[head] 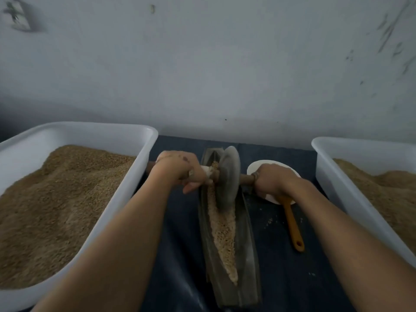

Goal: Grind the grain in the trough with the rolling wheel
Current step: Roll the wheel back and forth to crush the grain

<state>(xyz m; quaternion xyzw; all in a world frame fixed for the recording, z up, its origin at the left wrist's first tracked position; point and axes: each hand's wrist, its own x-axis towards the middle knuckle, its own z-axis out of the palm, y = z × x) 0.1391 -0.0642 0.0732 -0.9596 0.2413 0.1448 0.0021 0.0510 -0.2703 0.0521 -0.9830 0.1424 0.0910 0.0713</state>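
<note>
The left hand (180, 171) curls round the left end of a wooden axle (246, 178), and the right hand (273, 180) grips the axle's right end, so the 2 hands sit apart with the rolling wheel (228, 176) between them. The wheel is a grey disc standing on edge in the far part of the trough (249, 255), tilted slightly to the right at its top. The trough is a long, narrow, dark boat-shaped channel running from near to far on a dark blue cloth (180, 255). Grain (222, 230) lies in a pale strip along the trough's groove, from the wheel toward the near end, and some clings by the axle just left of the wheel. Under the right hand sits a white bowl (258, 166), with an orange spoon (292, 224) whose handle points near. A few grains are scattered on the cloth beside the spoon. A white tub (144, 140) heaped with brown grain stands at left, and another white tub (326, 167) of grain at right. A pale wall (202, 64) rises behind.
</note>
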